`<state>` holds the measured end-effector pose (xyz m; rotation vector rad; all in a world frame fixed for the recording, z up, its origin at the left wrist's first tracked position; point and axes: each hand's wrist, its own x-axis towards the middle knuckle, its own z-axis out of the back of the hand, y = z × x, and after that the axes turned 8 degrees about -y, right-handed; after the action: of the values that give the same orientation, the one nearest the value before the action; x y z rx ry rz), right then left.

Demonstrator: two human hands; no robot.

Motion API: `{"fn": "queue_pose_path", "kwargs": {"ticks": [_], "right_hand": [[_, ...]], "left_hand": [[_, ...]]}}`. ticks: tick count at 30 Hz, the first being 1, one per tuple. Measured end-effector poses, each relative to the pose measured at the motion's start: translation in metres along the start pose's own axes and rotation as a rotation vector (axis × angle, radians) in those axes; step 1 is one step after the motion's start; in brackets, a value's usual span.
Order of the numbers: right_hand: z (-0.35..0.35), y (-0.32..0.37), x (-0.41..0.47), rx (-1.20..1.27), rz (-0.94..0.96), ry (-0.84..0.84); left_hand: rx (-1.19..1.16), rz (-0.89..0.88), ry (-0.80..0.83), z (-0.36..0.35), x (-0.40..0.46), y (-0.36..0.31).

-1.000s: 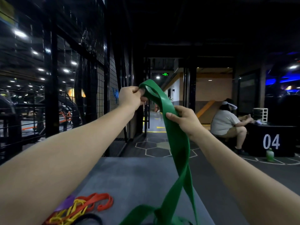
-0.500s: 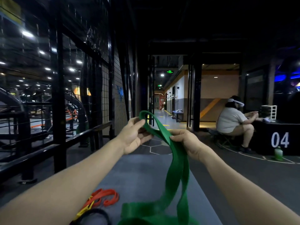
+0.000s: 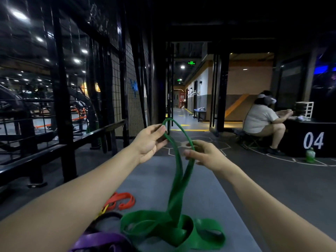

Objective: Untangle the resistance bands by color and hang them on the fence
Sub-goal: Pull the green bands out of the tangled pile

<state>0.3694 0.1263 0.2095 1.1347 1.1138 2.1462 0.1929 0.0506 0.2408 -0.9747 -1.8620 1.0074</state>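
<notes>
A wide green resistance band [image 3: 177, 180] rises as a loop from coils on the grey mat [image 3: 209, 188]. My left hand [image 3: 150, 142] pinches the loop's left strand near its top between thumb and fingertips. My right hand [image 3: 203, 154] pinches the right strand a little lower. Both strands hang down and cross above the green coils [image 3: 163, 227]. An orange band [image 3: 122, 200], a yellow band [image 3: 103, 211], a black band [image 3: 107, 216] and a purple band [image 3: 101, 241] lie on the mat near my left arm. The black wire fence [image 3: 127, 91] stands to the left.
A black rail [image 3: 76, 142] runs low along the fence. A seated person [image 3: 261, 122] works at a black box marked 04 [image 3: 312, 140] at the right, with a green bottle [image 3: 310, 155] on the floor beside it. A corridor opens straight ahead.
Both hands have come down from head height to chest height with the green band. More of the band has settled in coils on the mat, and the loop between my hands has widened.
</notes>
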Motion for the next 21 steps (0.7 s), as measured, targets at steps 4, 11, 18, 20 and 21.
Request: {"fn": "queue_pose_path", "kwargs": {"ticks": [4,11,18,20,21], "right_hand": [[-0.018,-0.002,-0.001,0.089,-0.038,0.077],[-0.04,-0.016,-0.003,0.145,-0.092,0.025],[-0.036,-0.013,-0.004,-0.038,-0.036,0.087],[-0.037,-0.013,-0.006,-0.111,-0.021,0.119],[-0.037,-0.013,-0.006,-0.138,-0.02,0.135]], "left_hand": [[-0.013,0.018,0.052,-0.006,-0.001,0.001],[-0.049,-0.011,-0.039,-0.021,0.005,-0.003],[0.186,0.041,-0.032,-0.018,0.005,-0.001],[0.116,0.088,-0.038,-0.022,0.003,0.008],[0.094,0.084,-0.084,-0.025,0.004,0.012]]}}
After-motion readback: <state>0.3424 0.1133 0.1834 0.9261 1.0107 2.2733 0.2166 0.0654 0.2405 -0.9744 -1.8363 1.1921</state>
